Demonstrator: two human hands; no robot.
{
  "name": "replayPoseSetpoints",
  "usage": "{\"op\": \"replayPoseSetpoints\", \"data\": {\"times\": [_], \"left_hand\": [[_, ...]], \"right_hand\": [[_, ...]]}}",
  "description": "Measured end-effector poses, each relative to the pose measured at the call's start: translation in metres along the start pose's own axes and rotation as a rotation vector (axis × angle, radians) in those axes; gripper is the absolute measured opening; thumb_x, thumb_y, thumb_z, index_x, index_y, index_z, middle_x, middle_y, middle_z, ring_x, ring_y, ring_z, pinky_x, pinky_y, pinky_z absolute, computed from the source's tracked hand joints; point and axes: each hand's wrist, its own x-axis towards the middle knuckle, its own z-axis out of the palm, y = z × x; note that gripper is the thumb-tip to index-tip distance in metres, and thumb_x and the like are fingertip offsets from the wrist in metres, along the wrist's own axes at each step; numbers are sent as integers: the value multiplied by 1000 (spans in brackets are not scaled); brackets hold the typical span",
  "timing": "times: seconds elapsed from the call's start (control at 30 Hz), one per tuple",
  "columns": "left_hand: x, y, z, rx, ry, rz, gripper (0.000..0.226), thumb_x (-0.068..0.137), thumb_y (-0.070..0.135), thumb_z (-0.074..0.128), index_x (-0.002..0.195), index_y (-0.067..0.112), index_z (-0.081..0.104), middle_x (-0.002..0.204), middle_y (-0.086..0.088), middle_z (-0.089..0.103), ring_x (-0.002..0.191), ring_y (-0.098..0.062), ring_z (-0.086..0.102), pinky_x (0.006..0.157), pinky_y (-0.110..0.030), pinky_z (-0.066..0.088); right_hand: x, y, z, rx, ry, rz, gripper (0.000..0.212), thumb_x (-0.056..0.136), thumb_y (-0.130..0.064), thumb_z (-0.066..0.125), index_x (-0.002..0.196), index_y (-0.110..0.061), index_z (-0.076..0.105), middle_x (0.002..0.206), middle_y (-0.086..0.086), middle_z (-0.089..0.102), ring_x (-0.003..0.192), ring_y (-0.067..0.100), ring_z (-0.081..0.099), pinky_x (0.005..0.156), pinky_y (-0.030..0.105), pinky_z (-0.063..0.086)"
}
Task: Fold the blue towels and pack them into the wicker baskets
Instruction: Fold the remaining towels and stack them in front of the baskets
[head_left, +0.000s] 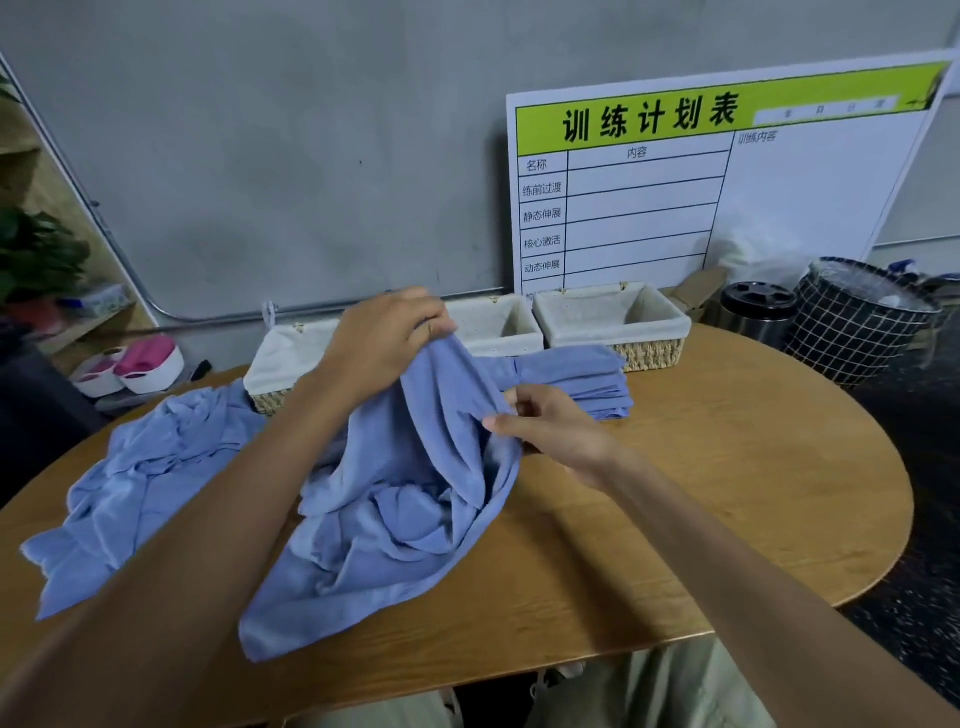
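A crumpled blue towel (395, 514) hangs from my left hand (387, 343), which grips its top above the table's middle. My right hand (550, 426) pinches the same towel's edge lower down on the right. More unfolded blue towels (150, 467) lie in a heap at the left. A stack of folded blue towels (576, 382) rests behind my right hand. Three cloth-lined wicker baskets stand along the far edge: the left basket (280, 364), the middle basket (498, 325), partly hidden by my left hand, and the right basket (613, 322).
The wooden table (701, 493) has a rounded right end. Behind it at the right stand a black canister (758, 314) and a checked bin (857, 322). A white schedule board (675, 182) leans on the grey wall. White and pink tubs (140, 364) sit at the left.
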Motion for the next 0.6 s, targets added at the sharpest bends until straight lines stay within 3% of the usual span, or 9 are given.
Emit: {"op": "replayPoseSetpoints", "data": {"times": [0.17,0.33,0.47,0.6], "left_hand": [[12,-1,-49,136,109,-11,43,97,57,35,92,27,66,90,4,56,92,-24,61,67,-36,41],[27,5,-101,184,241,-114,27,103,44,47,89,27,63,89,7,53,89,-23,58,68,-32,34],[36,8,-138,227,344,-123,35,101,49,42,90,24,64,94,2,58,90,-26,59,68,-36,41],[26,4,-157,211,381,-171,33,99,43,45,89,19,66,94,-5,61,93,-33,60,72,-41,44]], "right_hand": [[4,-28,-9,-89,30,-41,11,96,-15,65,91,-10,57,73,1,46,68,15,48,64,31,42],[5,-71,-15,-237,98,-150,27,97,-14,61,73,-16,49,66,-7,45,55,3,44,55,16,36],[12,-83,-31,-312,189,-272,13,97,-9,59,84,-9,62,78,3,56,71,12,49,69,29,42],[17,-87,-57,-477,392,-394,21,93,-3,59,78,-18,61,72,-3,57,67,13,49,67,29,39]]}}
